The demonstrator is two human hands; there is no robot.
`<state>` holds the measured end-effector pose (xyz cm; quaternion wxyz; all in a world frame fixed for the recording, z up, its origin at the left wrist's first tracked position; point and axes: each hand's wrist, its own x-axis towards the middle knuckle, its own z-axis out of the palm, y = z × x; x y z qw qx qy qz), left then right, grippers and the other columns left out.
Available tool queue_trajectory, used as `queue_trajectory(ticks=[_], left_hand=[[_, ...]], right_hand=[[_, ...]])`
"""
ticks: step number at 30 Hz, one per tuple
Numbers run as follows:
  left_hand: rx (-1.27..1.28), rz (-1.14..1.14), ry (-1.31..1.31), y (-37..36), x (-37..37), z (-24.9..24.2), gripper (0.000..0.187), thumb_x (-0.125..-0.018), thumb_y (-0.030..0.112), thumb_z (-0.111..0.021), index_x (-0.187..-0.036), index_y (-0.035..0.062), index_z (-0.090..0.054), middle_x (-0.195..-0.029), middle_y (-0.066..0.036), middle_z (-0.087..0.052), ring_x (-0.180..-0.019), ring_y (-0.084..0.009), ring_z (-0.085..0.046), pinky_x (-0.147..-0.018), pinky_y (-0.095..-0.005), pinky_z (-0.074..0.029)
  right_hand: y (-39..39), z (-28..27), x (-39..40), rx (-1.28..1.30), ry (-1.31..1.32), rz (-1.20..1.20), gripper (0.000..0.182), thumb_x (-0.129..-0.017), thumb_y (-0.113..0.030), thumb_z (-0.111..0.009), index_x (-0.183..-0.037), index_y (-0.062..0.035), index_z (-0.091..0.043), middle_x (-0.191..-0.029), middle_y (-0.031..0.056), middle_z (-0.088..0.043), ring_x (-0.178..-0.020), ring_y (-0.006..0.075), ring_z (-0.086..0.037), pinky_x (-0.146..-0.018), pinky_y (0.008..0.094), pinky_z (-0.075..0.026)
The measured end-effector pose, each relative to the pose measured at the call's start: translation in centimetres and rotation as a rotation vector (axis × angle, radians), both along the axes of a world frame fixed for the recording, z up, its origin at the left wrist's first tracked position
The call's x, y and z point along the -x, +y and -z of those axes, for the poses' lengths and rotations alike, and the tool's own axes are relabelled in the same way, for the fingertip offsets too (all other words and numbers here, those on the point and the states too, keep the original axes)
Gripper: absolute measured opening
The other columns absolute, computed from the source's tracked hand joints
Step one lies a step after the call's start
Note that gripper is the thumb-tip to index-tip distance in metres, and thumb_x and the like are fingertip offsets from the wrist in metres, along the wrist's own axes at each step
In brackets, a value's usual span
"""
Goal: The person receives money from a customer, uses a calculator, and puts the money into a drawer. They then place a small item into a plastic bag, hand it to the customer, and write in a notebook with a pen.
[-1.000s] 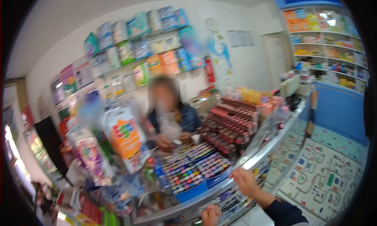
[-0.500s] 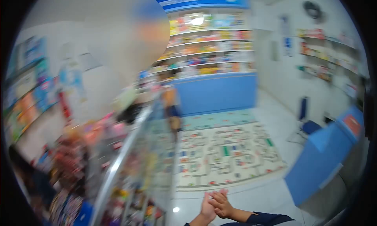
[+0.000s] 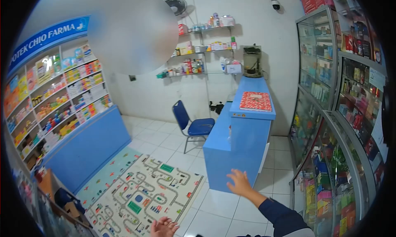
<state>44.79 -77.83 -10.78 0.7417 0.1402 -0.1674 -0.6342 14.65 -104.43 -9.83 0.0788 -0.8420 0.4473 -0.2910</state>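
Observation:
At the bottom of the head view, my left hand (image 3: 164, 227) shows with its fingers loosely bent and apart, nothing in it. It overlaps the near edge of a play mat (image 3: 123, 179) printed with roads. My right hand (image 3: 239, 182) reaches forward with spread fingers and holds nothing. It appears in front of the base of a blue counter (image 3: 218, 163). A dark blue sleeve covers my right forearm.
A blue chair (image 3: 198, 125) stands left of the counter. On the counter top lie a red patterned folder (image 3: 255, 101) and a small tank (image 3: 252, 62). Glass cabinets (image 3: 315, 68) line the right side. Stocked shelves (image 3: 57, 95) rise behind a blue partition (image 3: 88, 144).
The view has swung to the right. My hands were pressed together before; now they are apart, my right hand stretched out farther to the right.

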Motion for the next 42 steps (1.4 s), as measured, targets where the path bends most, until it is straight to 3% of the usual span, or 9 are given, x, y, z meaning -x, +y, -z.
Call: queue_trajectory(ticks=[11, 20, 21, 23, 29, 31, 34, 37, 42], left_hand=[[-0.225, -0.087, -0.231, -30.1, -15.5, 0.9, 0.034, -0.086, 0.040, -0.048, -0.098, 0.0091, -0.058, -0.090, -0.005, -0.056, -0.083, -0.0251, -0.052, -0.072, -0.0409, -0.043], [-0.064, 0.365, -0.317, -55.1, -3.6, -3.0, 0.024, -0.087, 0.029, -0.052, -0.091, 0.0066, -0.060, -0.086, -0.005, -0.059, -0.079, -0.0214, -0.057, -0.073, -0.0388, -0.046], [-0.018, 0.380, -0.406, -56.8, -2.2, -3.2, 0.044, -0.092, 0.041, -0.032, -0.102, 0.0020, -0.050, -0.093, -0.010, -0.055, -0.087, -0.0229, -0.053, -0.080, -0.0346, -0.041], [-0.065, 0.314, -0.441, -58.5, 2.0, -6.6, 0.023, -0.091, 0.026, -0.041, -0.090, 0.0049, -0.050, -0.076, -0.005, -0.052, -0.070, -0.0179, -0.051, -0.068, -0.0309, -0.042], [0.121, 0.066, -0.812, -67.5, 8.7, -10.1, 0.005, -0.088, 0.008, -0.047, -0.090, 0.0035, -0.049, -0.078, -0.005, -0.052, -0.073, -0.0148, -0.051, -0.072, -0.0278, -0.041], [0.203, 0.061, -0.830, -71.3, 9.5, -9.9, 0.016, -0.085, 0.004, -0.050, -0.101, 0.0026, -0.049, -0.088, -0.007, -0.053, -0.081, -0.0155, -0.052, -0.075, -0.0289, -0.041], [0.318, -0.253, -1.092, -76.4, 10.3, -11.6, 0.057, -0.077, 0.004, -0.062, -0.127, 0.0030, -0.034, -0.117, -0.013, -0.047, -0.105, -0.0219, -0.048, -0.087, -0.0335, -0.039], [0.177, -0.489, -1.263, -81.4, 9.3, -12.6, 0.124, -0.053, 0.015, -0.084, -0.140, 0.0065, 0.005, -0.145, -0.019, -0.009, -0.132, -0.0312, -0.018, -0.104, -0.0404, -0.024], [0.351, -0.562, -1.208, -86.1, 8.3, -10.7, 0.116, -0.053, 0.015, -0.084, -0.138, 0.0024, -0.007, -0.143, -0.018, -0.016, -0.131, -0.0287, -0.022, -0.106, -0.0394, -0.023]], right_hand=[[-33.1, -10.7, -0.8, 0.229, -0.173, 0.722, 0.038, -0.084, -0.033, -0.053, -0.119, -0.0181, -0.052, -0.130, 0.0121, -0.034, -0.122, 0.0340, -0.024, -0.097, 0.0638, -0.008], [-38.8, -11.5, 1.8, 0.345, -0.022, 0.924, 0.038, -0.084, -0.038, -0.051, -0.115, -0.0164, -0.054, -0.117, 0.0129, -0.040, -0.104, 0.0319, -0.035, -0.081, 0.0457, -0.024], [-39.0, -11.7, 2.4, 0.325, -0.009, 0.928, 0.038, -0.084, -0.038, -0.051, -0.115, -0.0164, -0.054, -0.117, 0.0129, -0.040, -0.104, 0.0319, -0.035, -0.081, 0.0457, -0.024], [-40.1, -12.6, 3.6, 0.299, -0.070, 1.049, 0.040, -0.084, -0.038, -0.051, -0.114, -0.0118, -0.054, -0.114, 0.0144, -0.040, -0.103, 0.0327, -0.035, -0.082, 0.0462, -0.024], [-44.6, -18.8, 5.6, 0.313, -0.061, 1.003, 0.043, -0.082, -0.040, -0.054, -0.110, -0.0087, -0.055, -0.111, 0.0156, -0.040, -0.102, 0.0319, -0.034, -0.078, 0.0442, -0.024], [-46.0, -20.6, 5.5, 0.581, 0.084, 0.613, 0.040, -0.081, -0.039, -0.054, -0.108, -0.0105, -0.056, -0.111, 0.0142, -0.040, -0.102, 0.0307, -0.034, -0.077, 0.0449, -0.024], [-47.4, -24.2, 5.7, 0.561, 0.079, 0.300, 0.027, -0.082, -0.028, -0.054, -0.103, -0.0134, -0.060, -0.103, 0.0101, -0.046, -0.097, 0.0256, -0.039, -0.080, 0.0426, -0.024], [-51.7, -24.2, 7.9, 0.368, 0.159, 0.242, 0.025, -0.082, -0.021, -0.053, -0.105, -0.0139, -0.060, -0.095, 0.0055, -0.052, -0.090, 0.0223, -0.044, -0.080, 0.0379, -0.027], [-56.3, -21.8, 9.2, 0.037, 0.348, 0.148, 0.032, -0.081, -0.024, -0.056, -0.111, -0.0120, -0.058, -0.099, 0.0072, -0.055, -0.096, 0.0256, -0.049, -0.081, 0.0371, -0.035]])
